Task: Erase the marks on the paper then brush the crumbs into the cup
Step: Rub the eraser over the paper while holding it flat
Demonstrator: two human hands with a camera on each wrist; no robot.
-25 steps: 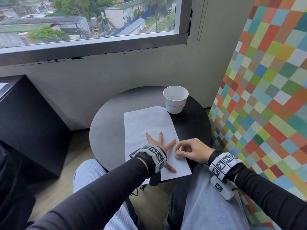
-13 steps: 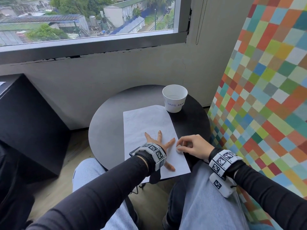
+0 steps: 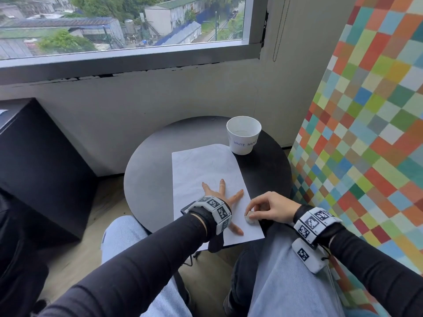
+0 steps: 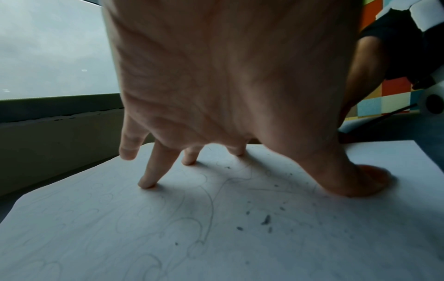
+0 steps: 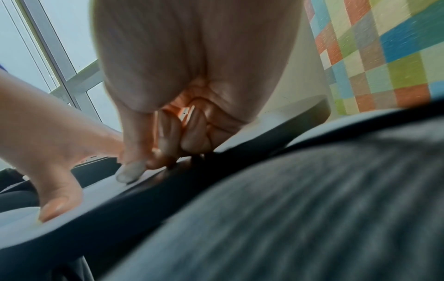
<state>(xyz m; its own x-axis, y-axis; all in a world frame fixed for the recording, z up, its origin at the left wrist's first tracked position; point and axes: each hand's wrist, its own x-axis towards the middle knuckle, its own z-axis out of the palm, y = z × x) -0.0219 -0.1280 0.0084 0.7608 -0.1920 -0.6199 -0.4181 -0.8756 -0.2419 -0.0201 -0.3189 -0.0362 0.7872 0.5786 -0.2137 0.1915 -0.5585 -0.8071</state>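
Observation:
A white sheet of paper (image 3: 206,170) with faint pencil lines lies on the round dark table (image 3: 148,170). My left hand (image 3: 220,195) presses flat on the paper's near half, fingers spread (image 4: 146,182). Dark eraser crumbs (image 4: 265,220) are scattered on the paper (image 4: 120,237) below that palm. My right hand (image 3: 267,207) pinches a small white eraser (image 3: 249,219) against the paper's near right edge; in the right wrist view the eraser (image 5: 129,171) pokes out under the curled fingers. A white paper cup (image 3: 243,135) labelled "WASTE BASKET" stands at the table's far right, past the paper.
A multicoloured checkered panel (image 3: 366,124) rises close on the right. A black cabinet (image 3: 34,161) stands to the left, and a wall with a window (image 3: 123,24) is behind the table. My jeans-clad knees (image 3: 286,271) sit under the near table edge.
My right hand has slid the eraser back and forth along the paper's near right edge, ending a little nearer me. The left hand stays pressed in place.

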